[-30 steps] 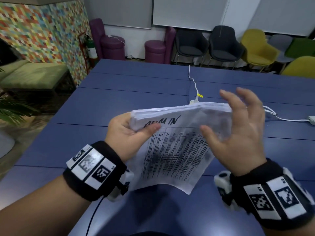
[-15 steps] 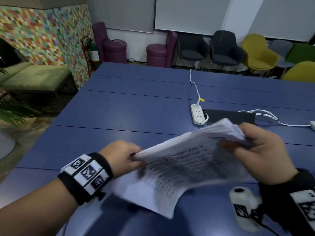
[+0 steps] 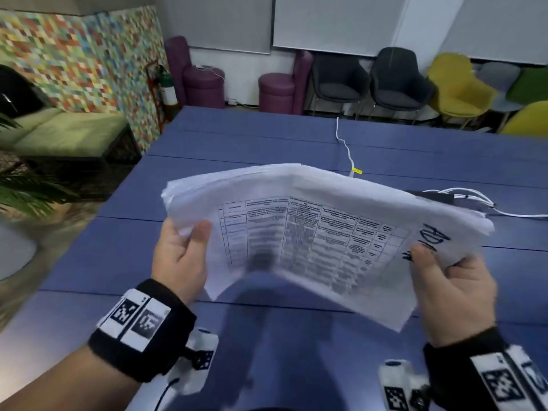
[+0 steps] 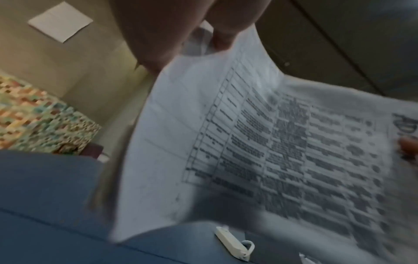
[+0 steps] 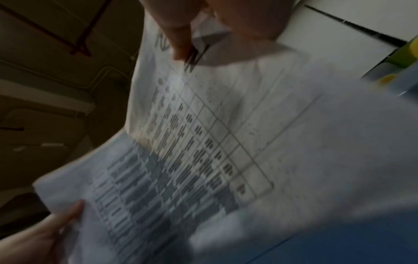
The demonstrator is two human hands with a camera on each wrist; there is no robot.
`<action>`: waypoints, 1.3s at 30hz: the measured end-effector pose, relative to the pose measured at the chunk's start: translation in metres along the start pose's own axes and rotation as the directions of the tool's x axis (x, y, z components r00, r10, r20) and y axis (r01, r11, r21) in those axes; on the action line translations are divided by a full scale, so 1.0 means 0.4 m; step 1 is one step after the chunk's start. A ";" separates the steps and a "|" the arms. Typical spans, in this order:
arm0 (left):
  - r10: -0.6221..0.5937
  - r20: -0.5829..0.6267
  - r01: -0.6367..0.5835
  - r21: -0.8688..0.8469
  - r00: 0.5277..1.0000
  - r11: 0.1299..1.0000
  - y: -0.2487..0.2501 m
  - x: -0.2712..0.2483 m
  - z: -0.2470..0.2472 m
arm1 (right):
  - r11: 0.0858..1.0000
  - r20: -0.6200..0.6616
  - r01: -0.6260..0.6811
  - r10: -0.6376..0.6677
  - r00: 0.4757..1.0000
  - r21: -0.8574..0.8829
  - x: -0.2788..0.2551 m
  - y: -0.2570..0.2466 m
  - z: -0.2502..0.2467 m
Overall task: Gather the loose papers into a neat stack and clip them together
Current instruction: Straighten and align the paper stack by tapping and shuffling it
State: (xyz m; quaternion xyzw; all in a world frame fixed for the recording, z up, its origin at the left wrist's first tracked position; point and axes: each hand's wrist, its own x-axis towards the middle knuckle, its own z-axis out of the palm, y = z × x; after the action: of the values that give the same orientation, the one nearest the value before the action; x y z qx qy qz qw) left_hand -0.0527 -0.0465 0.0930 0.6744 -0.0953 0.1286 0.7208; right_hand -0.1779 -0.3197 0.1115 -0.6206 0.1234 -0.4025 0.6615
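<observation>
A thick stack of white papers (image 3: 311, 226) with a printed table on top is held in the air above the blue table (image 3: 237, 137), turned sideways and sagging in the middle. My left hand (image 3: 184, 247) grips its left edge, thumb on top. My right hand (image 3: 444, 274) grips the right edge beside the handwritten heading, thumb on top. The left wrist view shows the papers (image 4: 260, 142) under my left hand (image 4: 181, 35). The right wrist view shows the papers (image 5: 203, 142) pinched by my right hand (image 5: 203, 23). No clip is in view.
A white power strip (image 4: 233, 244) and a white cable (image 3: 345, 146) lie on the table behind the stack, with a dark flat object (image 3: 433, 197) and more white cables (image 3: 474, 200) at the right. Chairs (image 3: 397, 81) line the far wall.
The stack has been turned so the heading now points right, and lifted higher. My right hand went from open beside the stack to gripping its right edge; my left hand regripped the left edge.
</observation>
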 end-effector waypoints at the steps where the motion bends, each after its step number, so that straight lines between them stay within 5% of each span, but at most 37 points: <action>1: 0.047 0.009 -0.046 -0.009 0.999 0.999 0.001 -0.002 -0.006 | 0.999 -0.014 0.012 -0.013 1.000 -0.042 -0.006 0.011 -0.002; 6: -0.115 0.020 0.111 0.141 0.993 0.984 -0.099 -0.058 -0.047 | 0.975 0.045 -0.206 0.210 0.977 -0.081 -0.062 0.119 -0.020; 11: -0.268 0.004 0.245 0.397 0.963 0.885 -0.146 -0.079 -0.028 | 0.856 0.058 -0.498 0.509 0.859 -0.137 -0.106 0.213 -0.044; 17: -0.269 0.019 0.240 0.395 0.963 0.887 -0.147 -0.044 -0.065 | 0.925 0.104 -0.366 0.376 0.921 -0.103 -0.031 0.160 -0.043; 21: -0.392 0.080 0.356 0.284 0.916 0.890 -0.157 -0.056 -0.059 | 0.901 0.194 -0.424 0.433 0.880 -0.090 -0.032 0.178 -0.055; 27: -0.326 0.096 0.319 0.081 0.940 0.944 -0.124 -0.043 -0.034 | 0.871 0.165 -0.453 0.483 0.860 -0.191 -0.028 0.198 -0.072; 32: -0.296 -0.062 0.293 -0.056 0.953 0.954 -0.066 -0.010 -0.006 | 0.878 0.166 -0.425 0.463 0.871 -0.221 -0.034 0.201 -0.079; 39: -0.355 -0.149 0.357 -0.008 0.923 0.934 -0.046 0.001 0.013 | 0.897 0.198 -0.430 0.441 0.875 -0.098 -0.039 0.196 -0.080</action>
State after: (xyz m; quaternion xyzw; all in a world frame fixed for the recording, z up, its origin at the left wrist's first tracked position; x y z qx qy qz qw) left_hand -0.0463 -0.0525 0.0762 0.6759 0.0839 0.0463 0.7308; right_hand -0.1793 -0.3395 0.0279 -0.6334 0.1978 -0.1704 0.7284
